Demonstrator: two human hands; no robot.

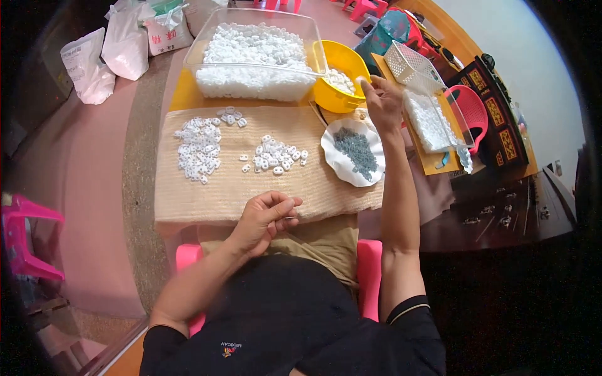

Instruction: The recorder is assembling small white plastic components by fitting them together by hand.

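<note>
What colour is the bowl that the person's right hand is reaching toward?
The bowl is bright yellow, seen best in the head view, beside the right hand.

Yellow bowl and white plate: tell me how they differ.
The yellow bowl is deep, with a smooth rim; the white plate is shallow, with a wavy edge. The bowl holds white pieces and the plate holds small grey ones. The right hand reaches at the bowl's rim, while nothing touches the plate. The bowl sits on the yellow board, the plate on the woven mat. Both hold small parts.
</note>
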